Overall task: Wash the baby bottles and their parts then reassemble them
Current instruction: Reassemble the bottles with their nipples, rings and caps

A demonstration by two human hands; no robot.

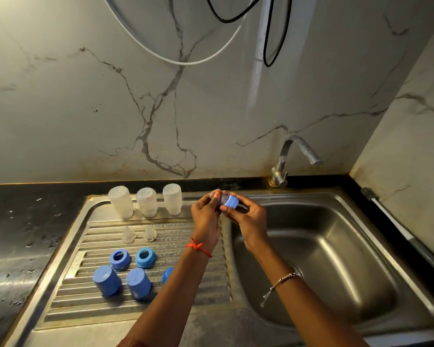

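Observation:
Both hands meet above the drainboard's right edge. My right hand (249,216) grips a blue screw ring (231,202), and my left hand (206,211) pinches a clear nipple (222,198) at that ring. Three clear bottles (147,201) stand upside down along the back of the drainboard (68,291). Two clear nipples (138,234) lie in front of them. Closer to me sit two blue rings (133,259) and two blue caps (122,281). A third blue cap (168,274) shows partly behind my left forearm.
The steel sink basin (336,259) lies to the right, with a metal tap (292,159) at its back edge, no water running. A black counter (18,234) spreads to the left. Cables hang on the marble wall above.

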